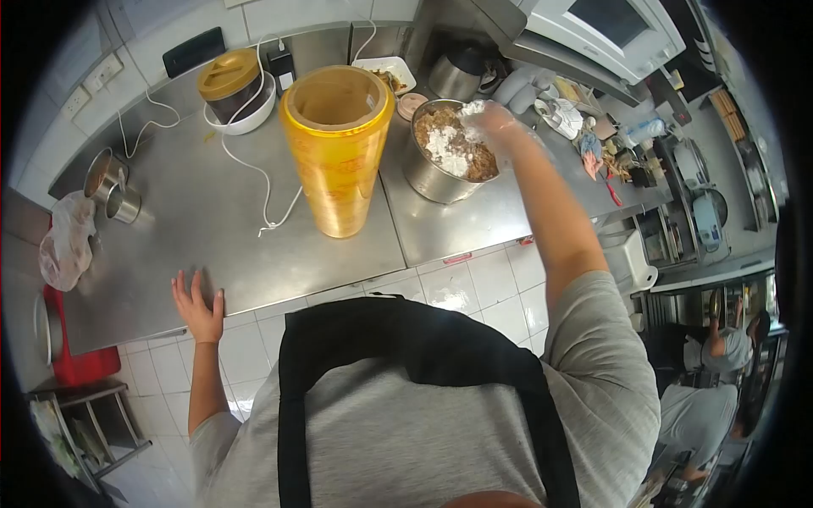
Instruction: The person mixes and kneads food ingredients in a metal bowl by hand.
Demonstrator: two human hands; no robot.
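Observation:
My left hand point(199, 311) rests on the front edge of the steel counter point(246, 279), fingers spread, holding nothing. My right hand point(498, 125) is over the right rim of a deep steel pot point(442, 184). What looks like a clear plastic glove covers it, and its fingers are blurred, so their grip is unclear. Inside the pot lies a brown, crumbly mixture point(481, 161) with white powder point(449, 151) on top. More white powder shows right by my fingertips. Left of the pot stands a tall yellow roll of plastic wrap point(334, 161) with a hollow core.
At the back left, a lidded container point(230, 85) sits in a white bowl point(252, 121). Two steel cups point(124, 203) and a plastic bag point(69, 241) are at the far left. A white cable point(268, 190) crosses the counter. Behind the pot stands a kettle point(457, 76). People point(699, 406) are at right.

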